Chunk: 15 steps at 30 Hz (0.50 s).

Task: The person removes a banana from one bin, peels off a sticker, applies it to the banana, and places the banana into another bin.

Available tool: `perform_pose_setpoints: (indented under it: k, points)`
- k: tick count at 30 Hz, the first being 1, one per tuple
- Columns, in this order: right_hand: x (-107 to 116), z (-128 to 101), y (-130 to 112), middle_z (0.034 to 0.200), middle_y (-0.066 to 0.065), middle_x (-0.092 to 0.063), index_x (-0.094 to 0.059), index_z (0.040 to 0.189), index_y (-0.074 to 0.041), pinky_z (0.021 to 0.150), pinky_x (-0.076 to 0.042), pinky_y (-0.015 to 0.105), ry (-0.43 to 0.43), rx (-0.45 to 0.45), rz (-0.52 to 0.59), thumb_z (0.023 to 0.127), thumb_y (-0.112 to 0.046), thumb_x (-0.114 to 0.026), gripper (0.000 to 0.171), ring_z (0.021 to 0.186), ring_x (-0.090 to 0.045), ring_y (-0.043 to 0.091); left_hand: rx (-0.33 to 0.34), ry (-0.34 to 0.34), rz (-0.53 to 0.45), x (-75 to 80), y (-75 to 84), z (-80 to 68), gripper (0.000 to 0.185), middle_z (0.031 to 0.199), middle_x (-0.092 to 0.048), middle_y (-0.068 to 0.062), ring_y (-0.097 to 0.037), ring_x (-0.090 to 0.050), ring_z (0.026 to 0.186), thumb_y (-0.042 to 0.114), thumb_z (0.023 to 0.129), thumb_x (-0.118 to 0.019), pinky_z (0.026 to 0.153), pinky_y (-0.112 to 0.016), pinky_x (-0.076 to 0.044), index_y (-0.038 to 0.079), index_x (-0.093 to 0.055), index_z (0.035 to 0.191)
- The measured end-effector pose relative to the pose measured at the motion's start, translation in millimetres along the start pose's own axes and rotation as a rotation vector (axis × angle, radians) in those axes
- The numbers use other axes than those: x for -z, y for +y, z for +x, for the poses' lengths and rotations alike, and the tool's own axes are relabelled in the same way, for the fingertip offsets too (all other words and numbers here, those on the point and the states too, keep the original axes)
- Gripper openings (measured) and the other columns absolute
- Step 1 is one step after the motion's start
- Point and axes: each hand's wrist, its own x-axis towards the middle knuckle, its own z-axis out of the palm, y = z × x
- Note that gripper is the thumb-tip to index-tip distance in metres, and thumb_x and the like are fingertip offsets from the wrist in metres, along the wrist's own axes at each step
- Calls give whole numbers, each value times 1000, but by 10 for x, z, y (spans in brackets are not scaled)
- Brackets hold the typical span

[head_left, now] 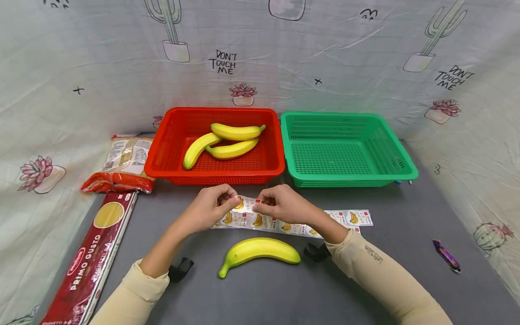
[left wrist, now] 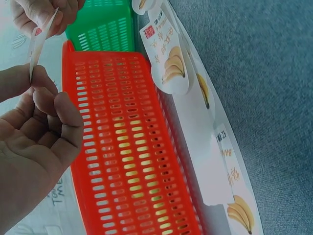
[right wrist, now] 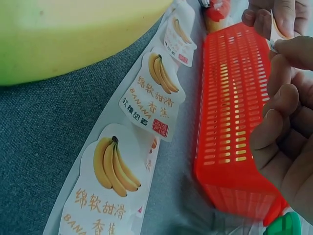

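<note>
In front of the red basket, my left hand (head_left: 211, 206) and right hand (head_left: 286, 205) pinch opposite ends of one banana label sticker (head_left: 247, 204). Seen edge-on in the left wrist view, the sticker (left wrist: 38, 48) is thin and slightly bent between the two thumbs. Below the hands lie strips of banana labels (head_left: 293, 228), white backing with printed bananas and lettering, partly hidden by my right forearm. Several labels (right wrist: 152, 93) have edges lifting off the backing in the right wrist view. Nearer to me, a single yellow banana (head_left: 262, 250) rests on the grey table.
The red basket (head_left: 215, 174) contains three bananas (head_left: 237, 132). A green basket (head_left: 349, 177) stands on its right. To the left are a red-and-clear food bag (head_left: 126, 155) and a long spaghetti pack (head_left: 91, 257). One purple wrapped sweet (head_left: 447, 256) lies far right.
</note>
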Motion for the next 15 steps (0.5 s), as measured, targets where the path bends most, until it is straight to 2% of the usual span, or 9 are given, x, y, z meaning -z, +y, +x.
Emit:
perform_pose_setpoints:
  k: [7, 11, 15]
  points:
    - [-16, -42, -12, 64, 2, -59, -72, 90, -9, 52, -39, 21, -13, -1, 0, 99, -26, -67, 20, 52, -47, 6, 5, -16, -18, -29, 26, -63, 9, 80, -64, -5, -12, -51, 66, 17, 100, -65, 60, -23, -43, 9, -68, 98]
    - [-8, -110, 0, 61, -7, -52, -68, 83, -14, 53, -38, 21, -6, -8, -12, 98, -27, -69, 20, 51, -44, 5, 21, -21, -27, -69, 69, -84, 9, 81, -64, -3, -12, -52, 67, 18, 99, -67, 60, -24, -44, 10, -69, 97]
    - [-2, -214, 11, 59, -9, -47, -64, 76, -17, 53, -35, 20, -28, -22, 2, 96, -27, -71, 24, 50, -41, 3, 21, -45, -26, -139, 126, -125, 9, 79, -63, 1, -10, -51, 65, 21, 98, -68, 60, -23, -43, 12, -70, 96]
